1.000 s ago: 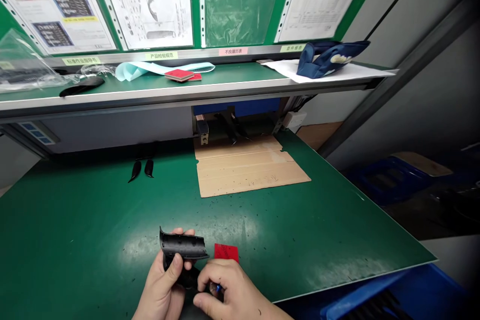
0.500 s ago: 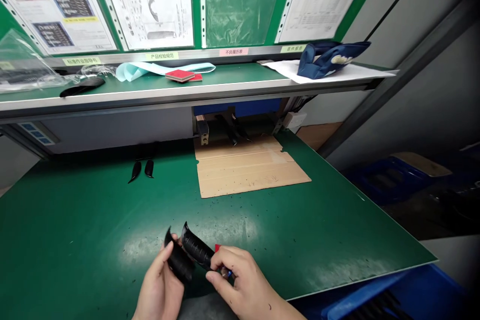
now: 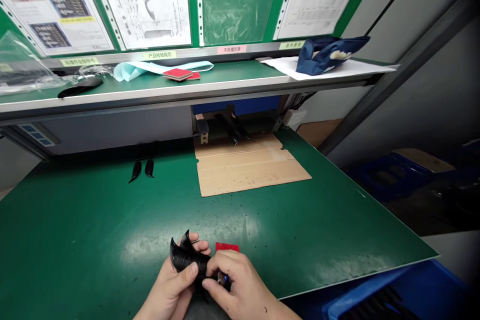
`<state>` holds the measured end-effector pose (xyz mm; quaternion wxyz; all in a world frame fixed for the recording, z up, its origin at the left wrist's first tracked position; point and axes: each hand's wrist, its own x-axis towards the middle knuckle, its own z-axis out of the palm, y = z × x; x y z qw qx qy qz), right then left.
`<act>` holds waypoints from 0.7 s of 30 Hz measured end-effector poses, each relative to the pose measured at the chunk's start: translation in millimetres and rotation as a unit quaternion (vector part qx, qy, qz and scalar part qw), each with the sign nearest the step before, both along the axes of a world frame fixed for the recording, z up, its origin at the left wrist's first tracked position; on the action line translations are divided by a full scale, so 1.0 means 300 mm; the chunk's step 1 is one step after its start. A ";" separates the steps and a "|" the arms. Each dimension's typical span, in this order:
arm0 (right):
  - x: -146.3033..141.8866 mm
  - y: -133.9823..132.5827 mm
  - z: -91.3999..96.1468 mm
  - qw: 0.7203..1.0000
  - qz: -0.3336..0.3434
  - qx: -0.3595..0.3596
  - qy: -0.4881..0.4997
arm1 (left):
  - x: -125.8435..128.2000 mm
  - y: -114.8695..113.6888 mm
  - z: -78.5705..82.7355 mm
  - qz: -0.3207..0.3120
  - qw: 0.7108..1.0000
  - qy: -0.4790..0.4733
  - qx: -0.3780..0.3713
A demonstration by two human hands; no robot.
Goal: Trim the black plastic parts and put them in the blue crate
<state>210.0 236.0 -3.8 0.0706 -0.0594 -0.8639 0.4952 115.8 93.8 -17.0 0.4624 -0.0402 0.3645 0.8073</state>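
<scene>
My left hand [image 3: 170, 290] is closed round a curved black plastic part [image 3: 185, 258] with pointed tips, thumb lying over its ribbed face, low at the near edge of the green table [image 3: 93, 230]. My right hand [image 3: 234, 287] pinches the part's right end; a small tool with a blue tip shows between its fingers. A red square pad [image 3: 227, 247] lies on the table just behind my right hand, partly hidden by it.
A flat cardboard sheet [image 3: 249, 167] lies mid-table under a shelf. Two small black curved pieces [image 3: 142, 169] sit at the back left. The shelf holds a red pad [image 3: 179, 74], a light blue strip [image 3: 150, 67], clear bags [image 3: 22, 67] and a navy pouch [image 3: 326, 55]. Blue bins [image 3: 386, 175] stand right.
The two black pieces, held apart half a second ago, now sit together in my hands. Both hands have drawn closer and slightly toward me.
</scene>
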 end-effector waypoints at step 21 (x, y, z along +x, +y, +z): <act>0.001 0.011 0.007 0.999 -0.037 -0.015 -0.015 | 0.008 0.008 0.003 0.022 0.998 0.016 -0.055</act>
